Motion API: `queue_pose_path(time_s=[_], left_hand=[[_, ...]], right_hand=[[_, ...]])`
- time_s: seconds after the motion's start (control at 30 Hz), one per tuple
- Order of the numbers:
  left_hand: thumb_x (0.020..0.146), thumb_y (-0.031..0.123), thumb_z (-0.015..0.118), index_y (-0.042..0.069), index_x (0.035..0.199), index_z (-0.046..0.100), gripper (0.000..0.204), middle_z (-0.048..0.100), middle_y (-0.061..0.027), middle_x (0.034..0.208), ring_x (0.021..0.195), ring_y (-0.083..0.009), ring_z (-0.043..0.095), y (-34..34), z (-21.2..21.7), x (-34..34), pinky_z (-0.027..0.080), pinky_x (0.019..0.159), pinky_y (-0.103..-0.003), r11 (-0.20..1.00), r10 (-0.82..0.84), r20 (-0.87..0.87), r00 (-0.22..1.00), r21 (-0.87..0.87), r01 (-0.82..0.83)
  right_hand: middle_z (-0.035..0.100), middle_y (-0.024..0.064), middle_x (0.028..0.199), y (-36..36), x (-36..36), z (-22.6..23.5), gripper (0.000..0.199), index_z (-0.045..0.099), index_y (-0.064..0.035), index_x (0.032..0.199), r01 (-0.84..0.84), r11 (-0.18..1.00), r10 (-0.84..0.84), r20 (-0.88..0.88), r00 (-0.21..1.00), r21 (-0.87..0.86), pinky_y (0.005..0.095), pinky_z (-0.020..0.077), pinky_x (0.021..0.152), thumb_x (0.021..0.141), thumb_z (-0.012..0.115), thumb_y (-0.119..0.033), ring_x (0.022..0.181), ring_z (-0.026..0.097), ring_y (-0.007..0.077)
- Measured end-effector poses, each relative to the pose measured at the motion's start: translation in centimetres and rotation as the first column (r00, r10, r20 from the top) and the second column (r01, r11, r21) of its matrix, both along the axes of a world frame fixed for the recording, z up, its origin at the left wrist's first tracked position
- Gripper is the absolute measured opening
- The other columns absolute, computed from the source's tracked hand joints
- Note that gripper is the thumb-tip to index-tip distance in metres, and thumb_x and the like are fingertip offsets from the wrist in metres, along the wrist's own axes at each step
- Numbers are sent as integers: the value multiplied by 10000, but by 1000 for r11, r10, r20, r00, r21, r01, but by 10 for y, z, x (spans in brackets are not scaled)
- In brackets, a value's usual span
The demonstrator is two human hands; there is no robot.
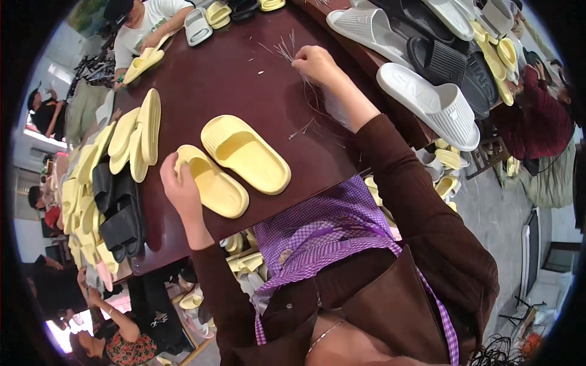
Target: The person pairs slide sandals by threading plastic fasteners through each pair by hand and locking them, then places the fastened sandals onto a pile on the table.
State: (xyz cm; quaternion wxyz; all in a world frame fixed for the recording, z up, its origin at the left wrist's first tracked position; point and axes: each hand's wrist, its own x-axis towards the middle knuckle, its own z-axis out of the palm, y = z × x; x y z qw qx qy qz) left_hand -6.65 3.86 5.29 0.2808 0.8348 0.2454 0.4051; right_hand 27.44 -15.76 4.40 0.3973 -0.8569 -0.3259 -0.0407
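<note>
Two yellow slide slippers lie side by side on the dark red table, the right one [246, 154] apart from my hands. My left hand [181, 182] grips the side of the left slipper [221, 190], its fingers at the toe and strap edge. Farther off, my right hand [314, 64] is closed at a bunch of thin pale strands [284, 49], fingertips pinched together on them. More loose thin strands [303, 128] lie on the table below my right wrist.
Yellow slippers [137, 134] and black slippers [122, 213] are piled at the table's left edge. White slippers [430, 104] and black ones [439, 60] crowd a surface on the right. Across the table, a person [143, 30] handles a yellow slipper [145, 64]. Other people are around.
</note>
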Motion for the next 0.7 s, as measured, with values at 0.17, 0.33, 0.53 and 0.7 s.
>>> queue_pose_path(time_s=[0.17,0.33,0.53,0.7], left_hand=[[830,44,531,-30,1081,546,263,543,-180,1128,1069,-319,509,-55,-7,-6,396,916,-381,978,-7,-44,999,209,16],[825,27,523,-24,1075,549,256,540,-184,1133,1063,-331,507,-74,-16,-28,398,907,-394,975,42,-90,995,222,-21],[825,17,516,-29,1069,552,251,545,-173,1126,1047,-304,523,-75,-21,-38,419,878,-367,999,39,-90,995,32,-37],[826,18,513,-31,1062,553,245,554,-167,1109,1025,-296,537,-74,-20,-35,427,869,-354,999,30,-65,997,37,-28]], right_hand=[[659,161,842,3,31,-18,354,665,-23,895,104,990,-110,-55,992,-96,370,492,753,691,699,-311,831,637,299],[660,165,893,25,30,-36,294,684,-53,899,213,904,-199,76,977,-371,381,483,795,711,641,-275,891,624,322],[652,172,934,20,39,-32,254,692,-59,889,236,916,-248,4,969,-324,380,481,811,716,599,-221,916,613,333],[651,190,900,12,42,-22,259,687,-37,879,191,946,-202,-13,979,-263,374,486,788,708,594,-208,883,625,327]])
